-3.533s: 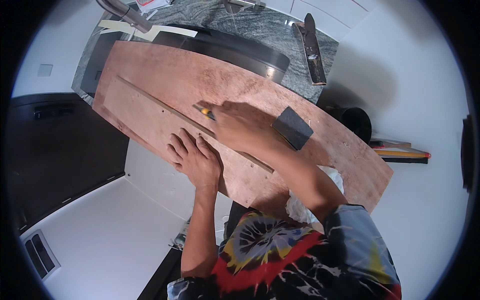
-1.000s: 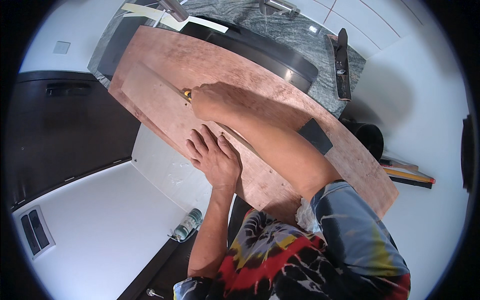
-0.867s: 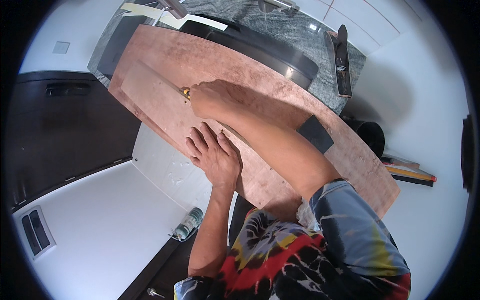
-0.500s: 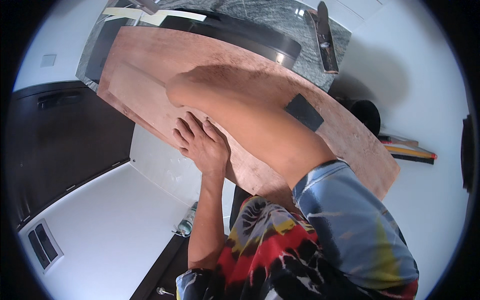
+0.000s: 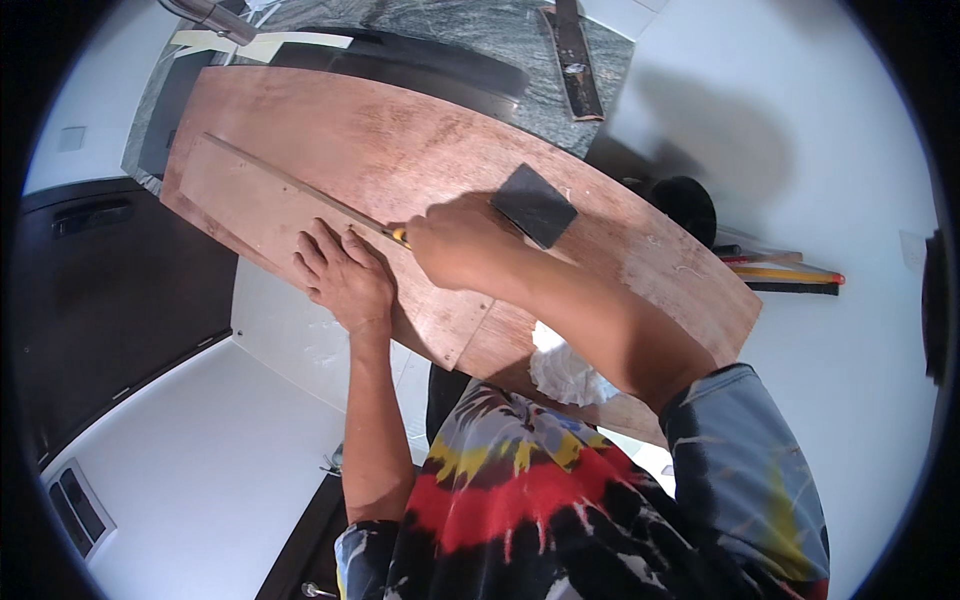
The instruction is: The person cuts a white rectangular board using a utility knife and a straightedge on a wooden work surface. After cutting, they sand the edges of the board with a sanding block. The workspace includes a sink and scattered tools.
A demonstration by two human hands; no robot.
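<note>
A long reddish plywood sheet (image 5: 640, 250) lies across in front of me, with a narrower flat board (image 5: 250, 195) on top of it along the near left side. My left hand (image 5: 350, 275) rests on the narrower board with its fingers spread. Closed in a grip, my right hand (image 5: 445, 240) is at that board's far long edge. From it pokes a slim yellow tool (image 5: 400, 236) with a dark front part, pointing left along the edge; most of it is hidden by the fingers. Just beyond the right hand lies a dark square sheet (image 5: 537, 205), like sandpaper.
A crumpled white cloth or paper (image 5: 562, 368) sits under my right forearm. Behind the plywood is a grey stone counter (image 5: 400, 18) with a dark sink, a faucet (image 5: 215, 18) and a dark long strip (image 5: 575, 70). Several long-handled things (image 5: 785, 275) stand at the right.
My right hand has drawn back toward me and rightward along the narrower board's edge, bringing the yellow tool and the white crumpled piece into sight. My left hand stays flat on the board.
</note>
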